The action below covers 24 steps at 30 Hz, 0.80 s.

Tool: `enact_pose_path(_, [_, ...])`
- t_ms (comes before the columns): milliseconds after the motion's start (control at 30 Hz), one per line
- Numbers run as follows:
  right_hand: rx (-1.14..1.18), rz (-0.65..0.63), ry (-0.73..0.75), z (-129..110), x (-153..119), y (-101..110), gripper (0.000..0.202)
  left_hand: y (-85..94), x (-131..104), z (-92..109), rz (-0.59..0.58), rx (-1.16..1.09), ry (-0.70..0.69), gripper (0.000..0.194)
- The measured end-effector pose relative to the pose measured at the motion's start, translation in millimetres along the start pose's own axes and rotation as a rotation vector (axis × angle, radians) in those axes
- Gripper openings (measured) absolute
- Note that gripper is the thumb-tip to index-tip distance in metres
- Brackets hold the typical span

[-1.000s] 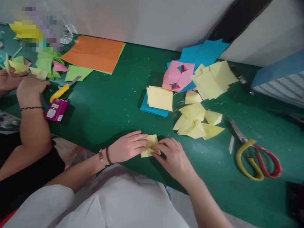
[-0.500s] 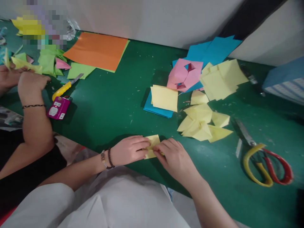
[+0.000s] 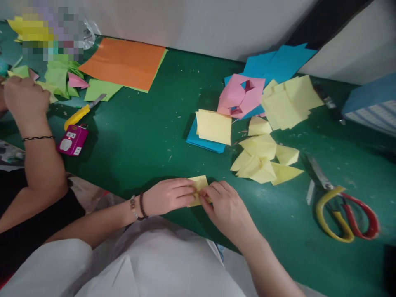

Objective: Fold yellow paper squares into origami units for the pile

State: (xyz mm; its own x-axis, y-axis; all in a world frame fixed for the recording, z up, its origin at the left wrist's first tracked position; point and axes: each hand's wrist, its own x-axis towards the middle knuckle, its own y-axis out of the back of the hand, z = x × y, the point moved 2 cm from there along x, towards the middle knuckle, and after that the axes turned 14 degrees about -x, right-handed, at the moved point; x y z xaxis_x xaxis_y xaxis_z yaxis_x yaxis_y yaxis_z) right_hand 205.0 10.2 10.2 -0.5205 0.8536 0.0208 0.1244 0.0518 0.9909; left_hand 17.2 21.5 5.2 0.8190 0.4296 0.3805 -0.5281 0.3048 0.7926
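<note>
A small yellow sheet of paper (image 3: 201,180) lies near the front edge of the green table, partly covered by both hands. My left hand (image 3: 168,195) reaches over its left side, fingers close together and holding the paper; the thumb is hidden. At the sheet's right side my right hand (image 3: 227,206) pinches a bit of the paper between thumb and fingertips. Beyond the right hand rests a pile of folded yellow paper pieces (image 3: 259,159). A stack of cream paper squares (image 3: 214,127) sits on blue folded paper (image 3: 204,145) farther back.
Scissors (image 3: 329,189) with red and yellow handles lie at right. A pink folded paper shape (image 3: 239,95) stands by blue sheets (image 3: 278,62) and yellow squares (image 3: 287,103). Leftward are orange paper (image 3: 126,62), a yellow cutter (image 3: 78,115), a magenta box (image 3: 72,141) and a co-worker's hand (image 3: 26,97).
My hands have barely shifted, the left lying slightly lower on the yellow paper. The co-worker's near hand has moved left. The whole view has shifted slightly.
</note>
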Motion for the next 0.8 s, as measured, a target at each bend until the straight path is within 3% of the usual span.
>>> enact_pose_path(233, [0.071, 0.016, -0.025, 0.3, 0.8, -0.6, 0.017, 1.6, -0.1, -0.1, -0.037, -0.041, 0.052, 0.016])
enact_pose_path(800, [0.163, 0.033, -0.055, 2.6, -2.5, -4.7, 0.016, 1.3, 3.7, 1.0, -0.106, 0.020, 0.030, 0.019])
